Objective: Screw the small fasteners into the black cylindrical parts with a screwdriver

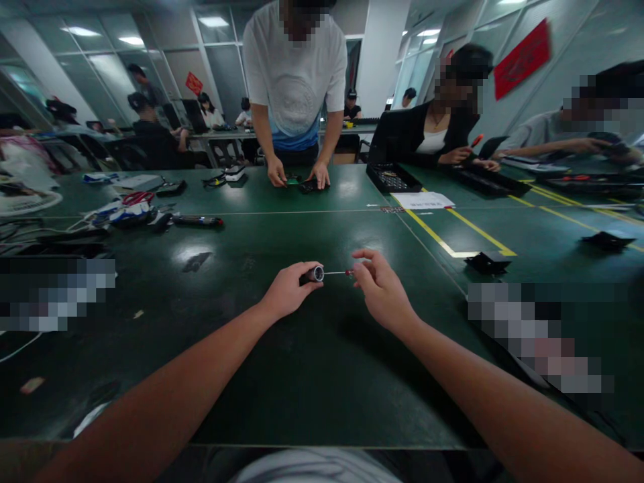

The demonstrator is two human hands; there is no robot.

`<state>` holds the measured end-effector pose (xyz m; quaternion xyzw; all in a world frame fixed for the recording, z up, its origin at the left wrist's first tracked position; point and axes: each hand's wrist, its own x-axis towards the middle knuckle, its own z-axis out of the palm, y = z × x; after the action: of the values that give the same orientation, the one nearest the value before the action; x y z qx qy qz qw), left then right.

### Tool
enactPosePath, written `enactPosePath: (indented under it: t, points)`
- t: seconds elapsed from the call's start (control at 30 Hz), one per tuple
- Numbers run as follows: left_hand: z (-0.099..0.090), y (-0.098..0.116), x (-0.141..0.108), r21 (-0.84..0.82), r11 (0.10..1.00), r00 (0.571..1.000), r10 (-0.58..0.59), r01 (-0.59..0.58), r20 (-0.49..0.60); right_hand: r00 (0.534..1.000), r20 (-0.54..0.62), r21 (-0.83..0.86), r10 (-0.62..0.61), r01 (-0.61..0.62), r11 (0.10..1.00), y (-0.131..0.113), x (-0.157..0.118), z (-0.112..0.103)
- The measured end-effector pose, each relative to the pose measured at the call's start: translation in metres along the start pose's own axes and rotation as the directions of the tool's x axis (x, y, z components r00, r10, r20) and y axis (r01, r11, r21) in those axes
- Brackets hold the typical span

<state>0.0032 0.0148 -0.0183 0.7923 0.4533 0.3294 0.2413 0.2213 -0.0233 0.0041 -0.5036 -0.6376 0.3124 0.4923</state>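
Observation:
My left hand [290, 290] is closed around a short dark cylinder [316, 274] with a pale ring at its near end, held just above the green table. From the right, a thin screwdriver [336, 273] with a red handle reaches level to the cylinder's side. Its handle end sits between the thumb and fingers of my right hand [380, 285]. The shaft's tip meets the cylinder's edge; whether it sits in a screw is too small to tell.
Across the green table [312, 376] a person in a white shirt handles small dark parts [314, 186]. Black trays [393, 178] stand at the back right, near a white paper [422, 200]. Black pieces [488, 263] lie to the right; tools and cables [135, 209] clutter the left.

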Motion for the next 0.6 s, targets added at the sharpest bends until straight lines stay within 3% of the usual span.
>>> enactPosePath:
  t: [0.13,0.2,0.27,0.3,0.37,0.43,0.53,0.6]
  points:
    - [0.001,0.002,0.000,0.010,1.000,1.000,0.010,-0.010,0.020,1.000,0.004,0.182,0.008,-0.009,0.983,0.005,0.007,-0.001]
    - [0.001,0.003,0.000,0.023,1.000,0.999,0.016,-0.017,0.039,1.000,0.006,0.189,0.008,-0.009,0.982,0.000,0.013,-0.008]
    - [0.000,0.004,-0.001,0.012,1.000,0.999,0.016,-0.016,0.042,0.999,-0.042,0.035,0.018,-0.017,0.999,-0.011,0.018,-0.021]
    - [-0.001,0.005,-0.001,0.001,1.000,0.999,0.013,-0.013,0.044,0.997,-0.080,-0.123,0.022,-0.032,0.992,-0.018,0.020,-0.029]
    - [-0.001,0.005,-0.002,-0.018,1.000,0.999,0.006,-0.005,0.051,0.994,-0.108,-0.505,0.032,-0.083,0.859,-0.030,0.023,-0.047]
    - [-0.001,0.004,-0.002,-0.032,0.999,0.999,0.009,-0.007,0.054,0.989,-0.071,-0.737,0.133,-0.142,0.661,-0.033,0.025,-0.067]
    - [-0.001,0.004,-0.002,-0.040,0.999,0.999,0.015,-0.013,0.052,0.952,-0.124,-0.836,0.279,-0.251,0.488,-0.018,0.028,-0.098]
    - [-0.002,0.005,-0.002,-0.038,0.999,0.999,0.010,-0.008,0.052,0.955,-0.168,-0.797,0.244,-0.277,0.537,-0.001,0.032,-0.120]
